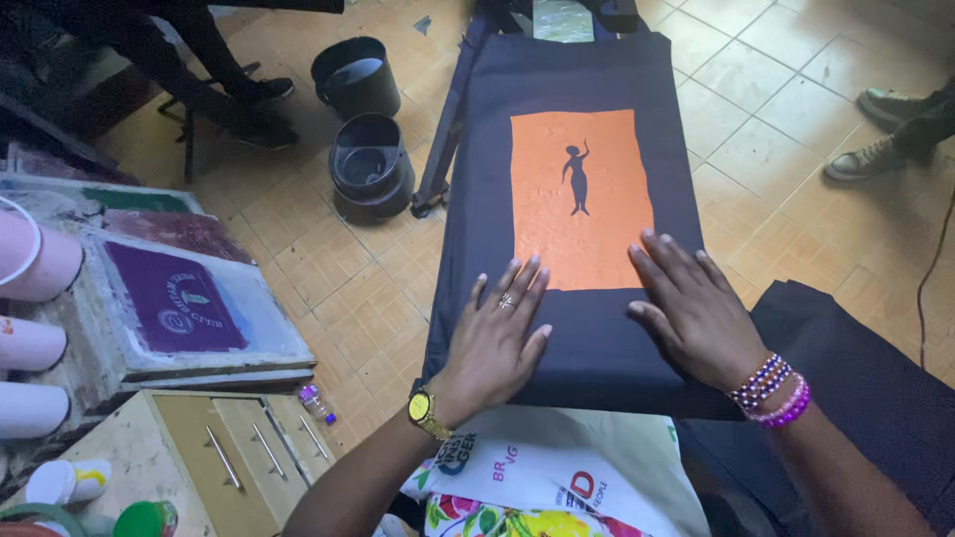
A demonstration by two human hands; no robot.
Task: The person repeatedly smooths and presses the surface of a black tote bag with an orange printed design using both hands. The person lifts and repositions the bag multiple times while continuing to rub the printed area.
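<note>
Left hand (502,333) and right hand (691,303) are laid flat, palms down, fingers spread, on dark fabric (587,338). Nothing is gripped. Fingertips are rested at the orange print (582,199) edge.

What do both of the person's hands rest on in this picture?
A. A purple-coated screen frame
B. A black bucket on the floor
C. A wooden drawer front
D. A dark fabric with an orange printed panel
D: the left hand and right hand lie flat on the dark fabric, fingertips at the lower edge of the orange panel.

Two black buckets (364,119) left of board; tile floor (328,268) between open.
</note>
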